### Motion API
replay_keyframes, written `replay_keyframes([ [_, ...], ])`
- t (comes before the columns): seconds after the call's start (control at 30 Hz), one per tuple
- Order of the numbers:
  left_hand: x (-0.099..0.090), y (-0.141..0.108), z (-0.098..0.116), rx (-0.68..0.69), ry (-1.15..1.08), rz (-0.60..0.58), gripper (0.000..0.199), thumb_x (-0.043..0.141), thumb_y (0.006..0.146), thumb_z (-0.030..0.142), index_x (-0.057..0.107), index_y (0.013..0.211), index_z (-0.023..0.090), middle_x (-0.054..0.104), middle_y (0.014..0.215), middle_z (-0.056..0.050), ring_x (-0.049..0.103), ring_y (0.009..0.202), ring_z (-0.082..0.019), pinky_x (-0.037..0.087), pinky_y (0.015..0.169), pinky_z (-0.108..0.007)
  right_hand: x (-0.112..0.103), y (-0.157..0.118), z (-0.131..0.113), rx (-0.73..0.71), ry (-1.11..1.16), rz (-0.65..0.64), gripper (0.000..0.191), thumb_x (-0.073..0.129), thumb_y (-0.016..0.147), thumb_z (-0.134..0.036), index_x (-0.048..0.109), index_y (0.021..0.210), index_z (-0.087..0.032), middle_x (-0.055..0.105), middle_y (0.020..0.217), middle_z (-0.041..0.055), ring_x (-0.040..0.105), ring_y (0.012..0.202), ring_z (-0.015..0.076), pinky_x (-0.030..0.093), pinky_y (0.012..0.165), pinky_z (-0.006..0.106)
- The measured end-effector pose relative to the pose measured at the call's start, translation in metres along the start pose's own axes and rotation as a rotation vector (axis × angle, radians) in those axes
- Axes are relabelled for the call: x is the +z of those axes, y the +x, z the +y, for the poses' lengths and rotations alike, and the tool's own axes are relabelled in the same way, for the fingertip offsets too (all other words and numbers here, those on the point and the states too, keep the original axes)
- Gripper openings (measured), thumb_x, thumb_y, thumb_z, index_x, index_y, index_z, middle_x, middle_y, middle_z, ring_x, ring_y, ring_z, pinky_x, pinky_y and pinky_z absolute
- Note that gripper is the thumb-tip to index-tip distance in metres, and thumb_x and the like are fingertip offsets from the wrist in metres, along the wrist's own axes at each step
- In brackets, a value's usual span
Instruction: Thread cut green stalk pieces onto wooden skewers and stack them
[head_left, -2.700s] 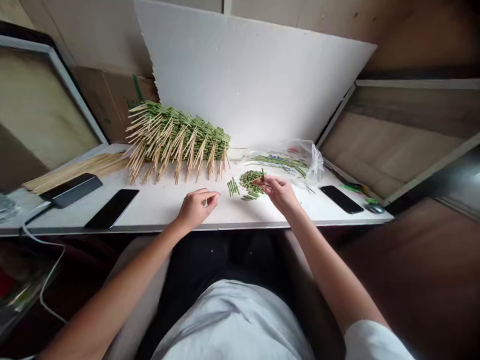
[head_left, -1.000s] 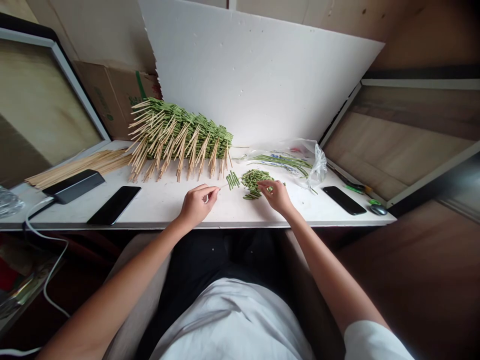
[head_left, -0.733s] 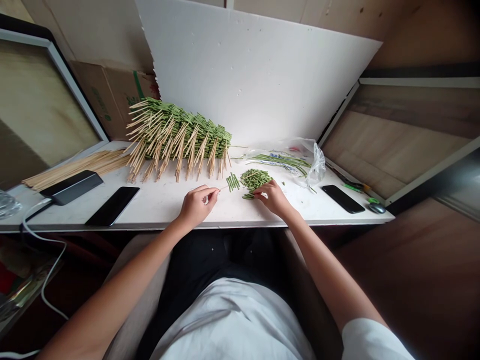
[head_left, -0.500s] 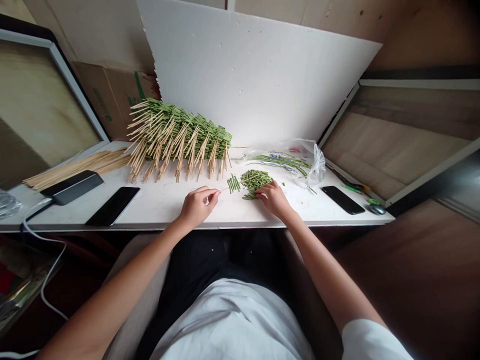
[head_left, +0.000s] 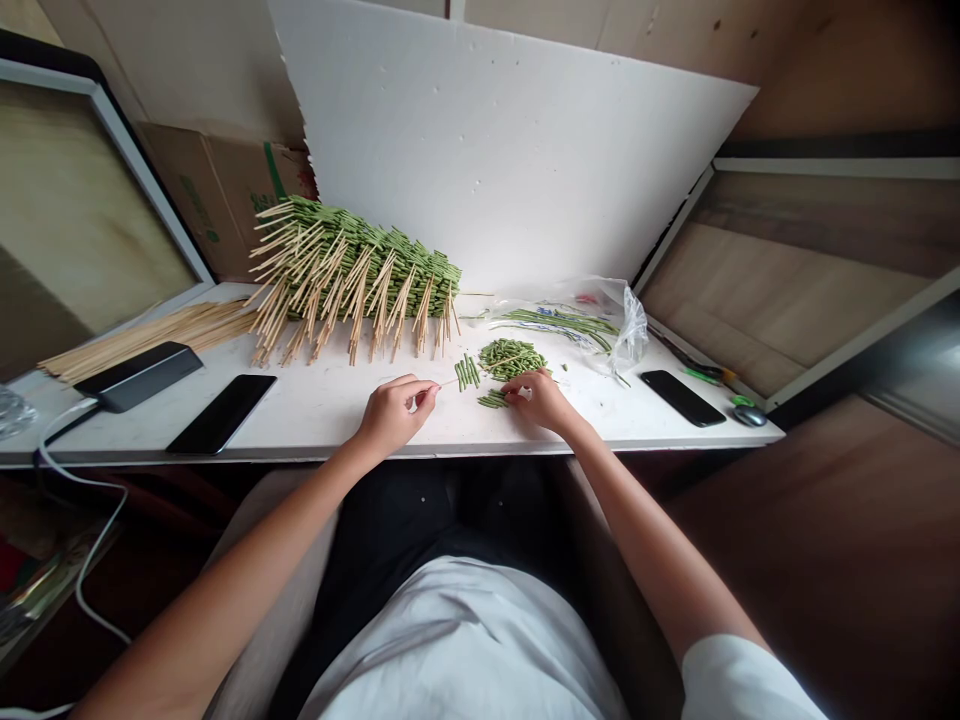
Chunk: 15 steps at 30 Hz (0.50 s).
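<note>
My left hand (head_left: pixel 400 408) pinches the bare end of a thin bamboo skewer (head_left: pixel 448 382). Short green pieces (head_left: pixel 466 372), which look like cut garlic scape, sit side by side across its far part. To the right is my right hand (head_left: pixel 536 398), its thumb and forefinger drawn in at a small group of cut pieces (head_left: pixel 492 399). Whether a piece is between those fingertips is too small to make out. Just behind that hand lies a pile of loose cut pieces (head_left: pixel 514 355).
A high stack of filled skewers (head_left: pixel 360 265) stands at the back left, beside bare skewers (head_left: pixel 157 330). Long green stems (head_left: pixel 562 322) lie on a plastic bag (head_left: pixel 632 325). Phones (head_left: pixel 222 413) (head_left: pixel 682 398) lie at both sides, and a white board (head_left: pixel 517 150) stands behind.
My right hand has shifted slightly left, and the small group of pieces now lies nearer the front edge, apart from the pile. My left hand holds the skewer as before.
</note>
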<state>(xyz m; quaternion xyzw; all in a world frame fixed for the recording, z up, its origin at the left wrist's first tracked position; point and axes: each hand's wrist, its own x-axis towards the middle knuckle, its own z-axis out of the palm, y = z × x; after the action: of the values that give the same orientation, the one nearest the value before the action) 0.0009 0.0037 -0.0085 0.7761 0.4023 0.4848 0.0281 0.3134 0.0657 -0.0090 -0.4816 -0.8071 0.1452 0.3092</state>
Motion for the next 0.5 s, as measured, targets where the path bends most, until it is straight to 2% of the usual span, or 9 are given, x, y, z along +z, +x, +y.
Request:
replay_keyframes([
  [0.1,-0.001,0.000,-0.001,0.003,0.005,-0.004,0.022,0.062,0.103,0.025,0.082,0.096,0.018,0.067,0.076,-0.002,0.052,0.062,-0.014,0.042,0.063,-0.028,-0.005,0.000,0.000,0.031,0.076,0.075,0.008,0.079,0.084,-0.027,0.086,0.087,-0.026,0.084,0.095,0.0069,0.075,0.093,0.0301,0.049,0.108,0.054],
  [0.2,-0.002,0.001,-0.002,-0.006,0.007,-0.003,0.021,0.063,0.103,0.025,0.082,0.097,0.018,0.068,0.077,-0.002,0.052,0.063,-0.014,0.042,0.064,-0.028,-0.013,0.000,0.002,0.147,0.266,0.162,0.015,0.086,0.081,-0.038,0.087,0.090,-0.026,0.084,0.095,0.0085,0.076,0.090,0.0297,0.058,0.089,0.046],
  [0.27,-0.002,0.001,-0.002,-0.008,0.004,0.002,0.021,0.063,0.103,0.025,0.082,0.097,0.018,0.069,0.078,-0.003,0.052,0.063,-0.014,0.042,0.063,-0.028,-0.016,0.001,0.002,0.230,0.464,0.187,0.029,0.091,0.077,-0.045,0.088,0.097,-0.024,0.085,0.097,0.0085,0.075,0.086,0.0268,0.058,0.077,0.039],
  [0.37,-0.003,0.002,-0.001,-0.004,-0.006,0.007,0.022,0.062,0.104,0.027,0.082,0.097,0.018,0.070,0.079,-0.003,0.052,0.063,-0.014,0.042,0.062,-0.028,-0.019,0.002,-0.004,0.303,0.773,0.197,0.048,0.096,0.070,-0.048,0.086,0.110,-0.024,0.084,0.104,0.0061,0.072,0.084,0.0204,0.055,0.068,0.031],
  [0.5,-0.002,0.001,0.001,-0.001,-0.020,0.005,0.024,0.061,0.105,0.028,0.082,0.097,0.018,0.070,0.079,-0.004,0.052,0.062,-0.014,0.042,0.062,-0.028,-0.021,0.002,-0.017,0.336,1.010,0.198,0.046,0.094,0.071,-0.052,0.084,0.106,-0.024,0.080,0.095,0.0027,0.070,0.086,0.0176,0.054,0.066,0.027],
])
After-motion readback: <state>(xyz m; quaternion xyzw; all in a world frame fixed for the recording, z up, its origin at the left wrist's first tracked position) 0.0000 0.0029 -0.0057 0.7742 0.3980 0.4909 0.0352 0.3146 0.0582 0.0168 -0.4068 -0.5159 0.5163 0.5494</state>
